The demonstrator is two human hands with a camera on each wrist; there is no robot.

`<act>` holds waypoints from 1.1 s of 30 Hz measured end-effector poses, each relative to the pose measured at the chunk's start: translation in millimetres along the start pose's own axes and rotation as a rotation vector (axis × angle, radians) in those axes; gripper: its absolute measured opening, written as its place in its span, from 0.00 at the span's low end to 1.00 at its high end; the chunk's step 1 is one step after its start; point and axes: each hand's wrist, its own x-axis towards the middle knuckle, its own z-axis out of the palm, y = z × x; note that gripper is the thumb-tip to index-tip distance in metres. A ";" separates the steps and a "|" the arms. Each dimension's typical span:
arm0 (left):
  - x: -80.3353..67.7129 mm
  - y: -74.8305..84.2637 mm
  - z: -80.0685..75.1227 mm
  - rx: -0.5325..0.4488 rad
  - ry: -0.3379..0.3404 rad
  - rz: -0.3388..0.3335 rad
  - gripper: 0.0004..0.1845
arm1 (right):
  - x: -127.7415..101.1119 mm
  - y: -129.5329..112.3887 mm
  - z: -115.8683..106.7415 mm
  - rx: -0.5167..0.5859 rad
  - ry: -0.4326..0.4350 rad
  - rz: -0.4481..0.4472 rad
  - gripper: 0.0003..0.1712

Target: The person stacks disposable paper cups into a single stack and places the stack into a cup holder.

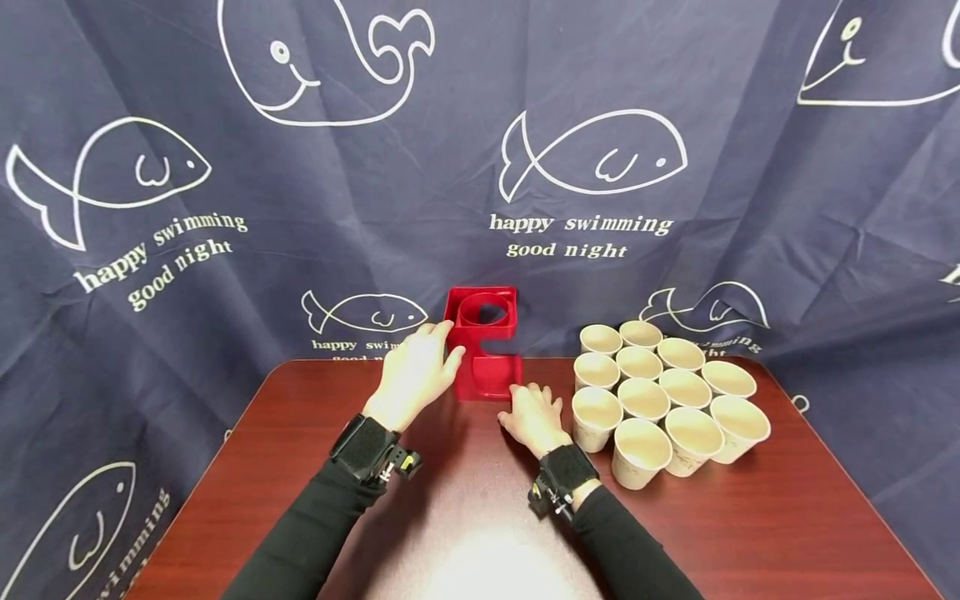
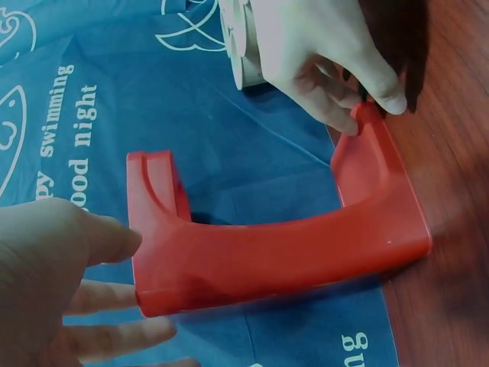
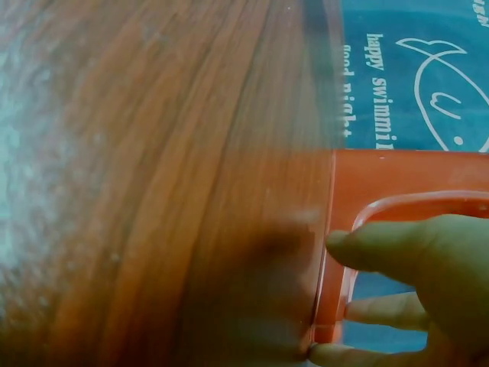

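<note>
Two hands point(image 1: 416, 371) point(image 1: 534, 414) touch one red holder point(image 1: 483, 342) beside twelve cups point(image 1: 663, 396).

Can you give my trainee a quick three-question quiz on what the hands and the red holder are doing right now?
1. True or false: the left hand is beside the red holder.
2. Which part of the holder does the right hand touch: A top ring, B base, C back?
3. On which side of the holder do the paper cups stand?

Key: 1 true. 2 B. 3 The person's right.
</note>
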 end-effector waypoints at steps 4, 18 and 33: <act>-0.5 0.3 0.6 -0.011 0.053 0.014 0.17 | -4.9 1.6 -0.6 -0.014 0.041 -0.017 0.21; -17.9 -1.0 -10.0 -0.012 0.168 0.062 0.06 | -24.4 7.4 2.5 -0.043 0.165 -0.152 0.15; -50.4 0.9 -18.1 -0.037 0.216 0.076 0.07 | -51.1 14.0 -8.0 -0.050 0.103 -0.354 0.16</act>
